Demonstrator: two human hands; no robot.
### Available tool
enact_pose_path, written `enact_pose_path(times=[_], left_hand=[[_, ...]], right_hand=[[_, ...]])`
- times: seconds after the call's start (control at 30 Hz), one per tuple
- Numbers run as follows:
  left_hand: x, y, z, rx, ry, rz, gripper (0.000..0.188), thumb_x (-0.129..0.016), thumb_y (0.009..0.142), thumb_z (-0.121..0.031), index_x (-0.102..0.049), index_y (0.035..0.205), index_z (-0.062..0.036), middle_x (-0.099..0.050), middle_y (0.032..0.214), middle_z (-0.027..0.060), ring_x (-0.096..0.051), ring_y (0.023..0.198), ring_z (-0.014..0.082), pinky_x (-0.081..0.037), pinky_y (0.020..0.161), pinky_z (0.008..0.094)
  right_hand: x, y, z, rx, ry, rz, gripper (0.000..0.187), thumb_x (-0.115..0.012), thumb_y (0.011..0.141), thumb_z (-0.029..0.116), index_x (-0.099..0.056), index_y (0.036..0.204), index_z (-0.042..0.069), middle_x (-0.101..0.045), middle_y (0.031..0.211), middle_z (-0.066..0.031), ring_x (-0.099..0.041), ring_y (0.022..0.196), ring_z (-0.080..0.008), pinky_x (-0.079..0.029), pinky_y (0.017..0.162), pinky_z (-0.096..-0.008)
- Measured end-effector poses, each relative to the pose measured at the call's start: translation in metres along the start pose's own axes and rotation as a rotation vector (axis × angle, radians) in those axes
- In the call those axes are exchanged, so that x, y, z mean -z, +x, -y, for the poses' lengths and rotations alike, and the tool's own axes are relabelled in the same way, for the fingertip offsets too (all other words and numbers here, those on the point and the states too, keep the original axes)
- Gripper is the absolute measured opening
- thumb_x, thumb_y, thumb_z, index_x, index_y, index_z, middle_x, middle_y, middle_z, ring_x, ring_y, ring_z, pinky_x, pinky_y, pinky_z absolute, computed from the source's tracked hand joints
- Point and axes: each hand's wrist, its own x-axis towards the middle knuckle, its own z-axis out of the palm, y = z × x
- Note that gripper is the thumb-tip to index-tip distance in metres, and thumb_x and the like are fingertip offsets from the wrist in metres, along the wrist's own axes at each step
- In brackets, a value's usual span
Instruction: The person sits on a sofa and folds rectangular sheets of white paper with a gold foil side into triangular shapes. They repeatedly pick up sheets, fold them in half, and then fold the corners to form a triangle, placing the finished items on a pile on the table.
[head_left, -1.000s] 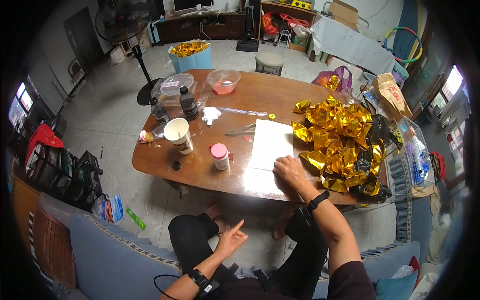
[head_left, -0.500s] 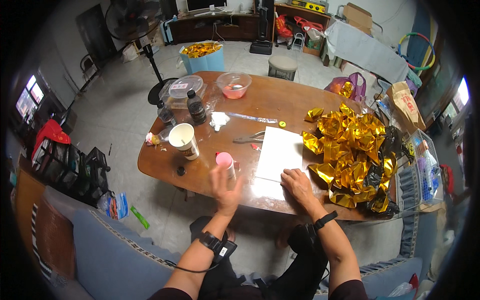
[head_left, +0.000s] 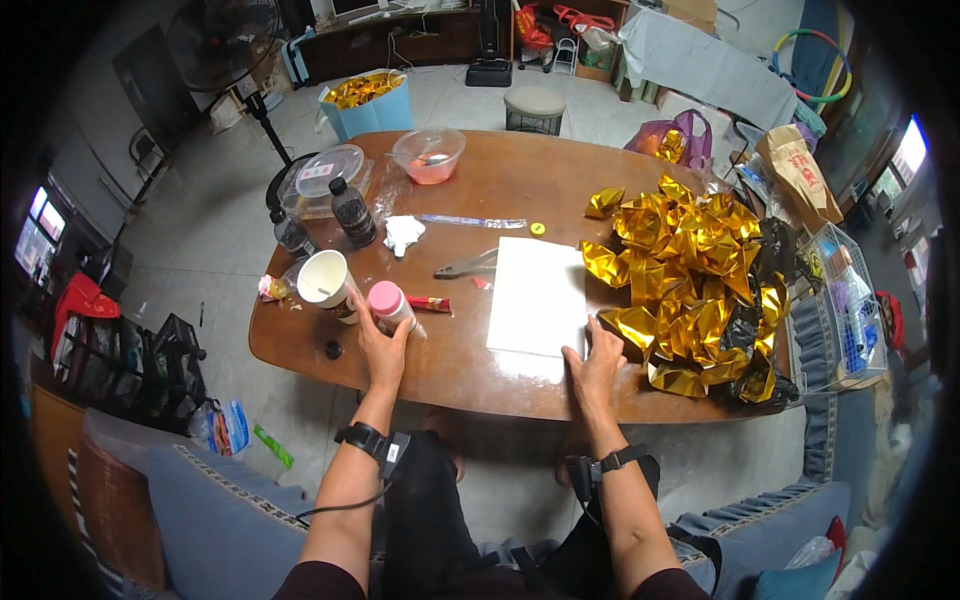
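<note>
My left hand is closed round a pink-capped bottle, thumb on its right side and fingers on its left. Just left of it stands a paper cup. A red packet lies to the bottle's right. My right hand rests at the near right corner of a white rectangular sheet or pad, thumb by the near edge and fingers along the right edge. Those fingers are apart. Pliers lie partly against the white sheet's left side. Crumpled gold foil pieces heap up right of my right hand.
Two dark bottles, a lidded plastic container and a clear bowl with pink contents stand farther back. White crumpled tissue, a small yellow-green disc and a black cap lie on the wooden table. A wire basket stands right.
My left hand has closed on the pink-capped bottle and shifted it left toward the cup, uncovering the red packet. My right hand has moved from lying on the sheet's corner to its edges.
</note>
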Motion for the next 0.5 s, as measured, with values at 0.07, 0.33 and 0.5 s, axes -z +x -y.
enact_pose_path(times=[0.07, 0.33, 0.5], left_hand=[[0.007, -0.016, -0.014, -0.034, 0.06, -0.111, 0.093, -0.073, 0.07, -0.003, -0.019, 0.146, -0.0072, -0.044, 0.134, 0.0223, -0.043, 0.124, 0.0343, -0.035, 0.103, 0.0414], [-0.054, -0.051, -0.067, -0.429, 0.118, 0.588, 0.067, -0.076, 0.069, -0.011, -0.05, 0.13, -0.0089, -0.04, 0.136, 0.0218, -0.037, 0.127, 0.037, -0.032, 0.105, 0.0435], [-0.083, -0.053, -0.051, -0.128, 0.202, 0.579, 0.083, -0.078, 0.068, -0.014, -0.037, 0.141, -0.015, -0.033, 0.141, 0.0239, -0.034, 0.129, 0.0409, -0.031, 0.106, 0.0435]], right_hand=[[0.0, -0.001, 0.0, -0.031, -0.023, -0.013, 0.07, -0.079, 0.064, 0.015, -0.05, 0.128, 0.01, -0.055, 0.11, -0.0112, -0.045, 0.109, -0.0274, -0.031, 0.092, -0.0423], [0.007, 0.009, -0.002, -0.04, 0.128, 0.143, 0.067, -0.076, 0.066, 0.013, -0.05, 0.128, 0.01, -0.06, 0.113, -0.0056, -0.046, 0.111, -0.025, -0.029, 0.094, -0.0398], [0.009, 0.008, -0.013, 0.02, 0.063, 0.16, 0.07, -0.077, 0.069, 0.013, -0.047, 0.132, 0.012, -0.064, 0.113, -0.0048, -0.048, 0.111, -0.0231, -0.029, 0.095, -0.0374]])
